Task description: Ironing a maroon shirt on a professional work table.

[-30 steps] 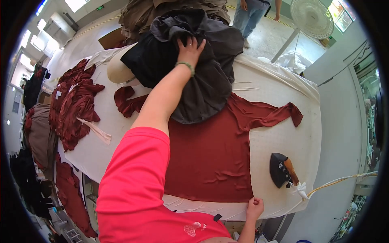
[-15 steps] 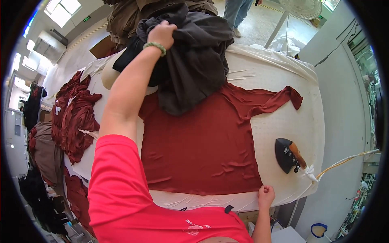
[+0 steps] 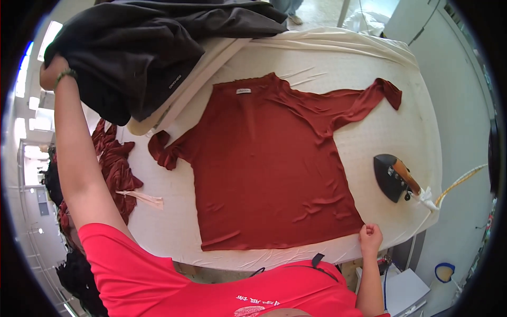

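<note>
A dark red long-sleeved blouse (image 3: 269, 169) lies spread on the cream padded ironing table (image 3: 391, 137), its neckline away from me and its hem toward me. My right hand (image 3: 371, 235) pinches the blouse's hem corner at the near right. At the far left, my left hand (image 3: 55, 73) grips the edge of a dark grey garment (image 3: 142, 53), which stretches across the table's back and over a narrow padded sleeve board (image 3: 182, 90). Folds of that garment partly cover my left fingers. An iron (image 3: 395, 178) with a wooden handle rests right of the blouse.
Crumpled dark red garments (image 3: 117, 169) lie along the table's left side. A cord (image 3: 459, 186) runs from the iron to the right edge. A white cabinet (image 3: 417, 288) stands below the table at the near right. Someone's legs (image 3: 289, 7) show beyond the table.
My left hand has swung far left, drawing the dark grey garment off the blouse's top. The blouse's neckline and left sleeve now show. My right hand still holds the hem corner.
</note>
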A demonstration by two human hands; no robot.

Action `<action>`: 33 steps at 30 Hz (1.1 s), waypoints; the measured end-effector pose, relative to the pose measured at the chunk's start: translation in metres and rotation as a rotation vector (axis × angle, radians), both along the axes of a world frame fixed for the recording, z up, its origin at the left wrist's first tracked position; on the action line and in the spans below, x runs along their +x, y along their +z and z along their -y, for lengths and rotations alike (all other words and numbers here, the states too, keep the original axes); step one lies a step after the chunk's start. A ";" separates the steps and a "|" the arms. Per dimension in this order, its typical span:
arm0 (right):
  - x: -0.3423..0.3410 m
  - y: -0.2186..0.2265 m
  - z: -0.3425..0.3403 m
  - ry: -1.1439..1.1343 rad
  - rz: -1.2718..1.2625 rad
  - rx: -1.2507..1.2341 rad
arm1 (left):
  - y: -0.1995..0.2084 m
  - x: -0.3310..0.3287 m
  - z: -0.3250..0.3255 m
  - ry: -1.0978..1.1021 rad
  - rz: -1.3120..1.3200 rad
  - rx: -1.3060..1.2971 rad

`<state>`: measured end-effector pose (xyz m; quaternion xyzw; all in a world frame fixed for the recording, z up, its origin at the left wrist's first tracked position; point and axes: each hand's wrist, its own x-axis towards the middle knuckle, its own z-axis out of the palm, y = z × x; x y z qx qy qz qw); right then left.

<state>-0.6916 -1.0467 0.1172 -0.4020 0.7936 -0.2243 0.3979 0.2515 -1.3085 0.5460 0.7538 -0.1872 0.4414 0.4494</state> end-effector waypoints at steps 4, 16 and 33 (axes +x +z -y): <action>0.000 0.001 0.004 0.016 0.027 0.035 | -0.037 -0.009 -0.049 0.048 0.291 0.187; -0.003 -0.003 0.007 0.054 0.008 -0.010 | -0.245 -0.116 -0.099 -0.386 0.112 0.713; -0.007 0.074 0.048 0.694 -0.551 0.129 | -0.282 -0.190 -0.163 -0.282 0.149 0.713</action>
